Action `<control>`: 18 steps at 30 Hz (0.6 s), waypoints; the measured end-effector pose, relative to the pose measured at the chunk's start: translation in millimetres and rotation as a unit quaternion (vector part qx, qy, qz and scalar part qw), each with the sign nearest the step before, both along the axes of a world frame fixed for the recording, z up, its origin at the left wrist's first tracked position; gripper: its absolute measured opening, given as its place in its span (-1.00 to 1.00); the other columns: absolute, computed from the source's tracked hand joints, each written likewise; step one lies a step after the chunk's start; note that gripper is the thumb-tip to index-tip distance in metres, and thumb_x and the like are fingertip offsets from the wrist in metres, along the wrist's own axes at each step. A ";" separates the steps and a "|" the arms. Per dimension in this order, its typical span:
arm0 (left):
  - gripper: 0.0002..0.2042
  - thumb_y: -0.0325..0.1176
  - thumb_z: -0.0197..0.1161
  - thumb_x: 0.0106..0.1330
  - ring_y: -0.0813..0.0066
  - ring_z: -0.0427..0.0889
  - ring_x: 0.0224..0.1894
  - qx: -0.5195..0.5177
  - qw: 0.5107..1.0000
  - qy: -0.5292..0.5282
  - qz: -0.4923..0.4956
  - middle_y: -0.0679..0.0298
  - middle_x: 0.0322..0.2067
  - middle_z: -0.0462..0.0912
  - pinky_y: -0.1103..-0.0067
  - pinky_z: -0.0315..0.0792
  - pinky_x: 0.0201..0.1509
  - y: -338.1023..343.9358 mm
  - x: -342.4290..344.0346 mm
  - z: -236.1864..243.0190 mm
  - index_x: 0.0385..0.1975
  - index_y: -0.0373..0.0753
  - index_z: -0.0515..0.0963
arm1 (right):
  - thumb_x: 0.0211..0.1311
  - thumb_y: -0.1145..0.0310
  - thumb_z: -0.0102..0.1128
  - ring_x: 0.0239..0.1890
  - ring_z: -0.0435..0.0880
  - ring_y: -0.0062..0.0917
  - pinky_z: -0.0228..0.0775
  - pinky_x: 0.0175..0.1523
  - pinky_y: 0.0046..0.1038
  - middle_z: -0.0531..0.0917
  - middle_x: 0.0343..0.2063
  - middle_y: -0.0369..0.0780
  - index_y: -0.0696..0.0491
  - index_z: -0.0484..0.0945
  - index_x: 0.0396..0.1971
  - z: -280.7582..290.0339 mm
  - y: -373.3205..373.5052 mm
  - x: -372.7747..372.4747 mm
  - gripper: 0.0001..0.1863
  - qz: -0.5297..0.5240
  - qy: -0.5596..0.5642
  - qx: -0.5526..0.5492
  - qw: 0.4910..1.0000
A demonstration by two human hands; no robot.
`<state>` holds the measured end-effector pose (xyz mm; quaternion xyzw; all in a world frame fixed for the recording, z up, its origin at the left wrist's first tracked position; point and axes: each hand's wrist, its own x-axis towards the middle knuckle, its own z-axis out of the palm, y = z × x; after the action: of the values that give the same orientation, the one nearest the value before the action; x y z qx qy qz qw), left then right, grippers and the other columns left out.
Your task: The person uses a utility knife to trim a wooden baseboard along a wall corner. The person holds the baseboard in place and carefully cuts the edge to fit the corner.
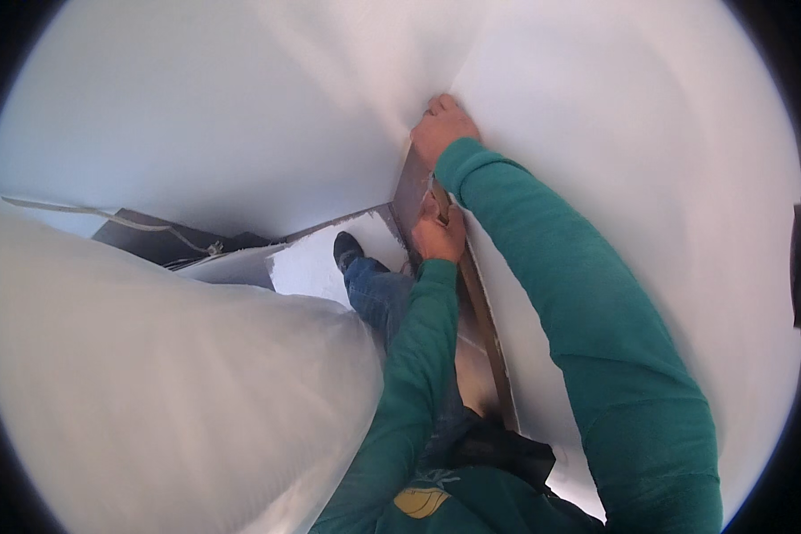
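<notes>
A long brown board (481,311) with a narrow edge runs along the foot of the right-hand white wall toward the corner. My left hand (439,236) is closed on the board's edge, thumb on the near side and fingers over the face. Farther along, my right hand (445,129) presses in at the wall corner, by the board's far end. Its fingers are curled, and what lies under them is hidden. Both arms wear green sleeves.
White walls (632,151) meet just beyond my hands. On the left bulges a large, pale, translucent sheet (178,374). Behind it lie a white cable (89,211) and a plug (214,248). My dark shoe (347,249) stands on a white floor patch (307,265).
</notes>
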<state>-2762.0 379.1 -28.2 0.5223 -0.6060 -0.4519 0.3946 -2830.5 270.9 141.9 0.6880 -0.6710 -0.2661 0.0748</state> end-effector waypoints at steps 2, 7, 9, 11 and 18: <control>-0.49 -0.48 0.20 0.29 -0.11 0.68 0.10 0.006 1.000 0.005 -0.005 -0.16 0.04 0.68 0.27 0.55 0.15 -0.4 -1.9 -1.9 0.30 -0.25 0.49 | 0.35 0.31 0.13 0.24 0.48 -0.35 0.11 0.38 -0.32 0.77 -0.03 -0.25 -0.04 0.81 -0.15 -2.2 0.1 -3.5 -0.73 0.002 0.007 0.008 1.000; -0.42 -0.44 0.23 0.25 -0.13 0.69 0.07 -0.028 0.998 -0.054 0.014 -0.17 0.00 0.69 0.29 0.56 0.13 -2.5 -1.1 -7.5 0.35 -0.26 0.44 | 0.33 0.29 0.15 0.20 0.48 -0.37 0.11 0.34 -0.32 0.77 -0.08 -0.25 -0.06 0.82 -0.19 8.3 3.8 2.8 -0.74 0.014 0.006 0.013 1.000; -0.39 -0.29 0.26 0.27 -0.19 0.63 0.15 -0.001 1.000 -0.018 -0.006 -0.25 0.10 0.61 0.26 0.48 0.26 -2.2 -0.1 -2.7 0.33 -0.41 0.42 | 0.33 0.29 0.15 0.19 0.49 -0.38 0.11 0.33 -0.33 0.77 -0.09 -0.25 -0.06 0.83 -0.20 12.3 8.9 3.5 -0.74 0.015 0.012 0.009 1.000; -0.36 -0.22 0.27 0.29 -0.24 0.58 0.20 0.009 1.000 0.001 -0.018 -0.30 0.16 0.57 0.24 0.44 0.32 2.0 0.0 0.9 0.32 -0.48 0.40 | 0.33 0.28 0.15 0.19 0.49 -0.37 0.11 0.34 -0.32 0.76 -0.08 -0.25 -0.05 0.82 -0.20 15.5 12.8 1.1 -0.74 0.004 0.010 0.003 1.000; -0.43 -0.54 0.15 0.22 -0.20 0.64 0.14 -0.068 0.998 -0.003 0.012 -0.24 0.07 0.63 0.22 0.51 0.22 -4.9 -2.5 -5.6 0.32 -0.34 0.44 | 0.37 0.25 0.12 0.23 0.47 -0.35 0.09 0.36 -0.29 0.75 -0.03 -0.19 -0.01 0.81 -0.15 24.8 16.9 9.5 -0.71 0.000 0.017 -0.013 1.000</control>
<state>-2764.5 374.2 -33.9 0.5031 -0.6302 -0.4035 0.4324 -2821.0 287.9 166.8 0.6825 -0.6729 -0.2691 0.0951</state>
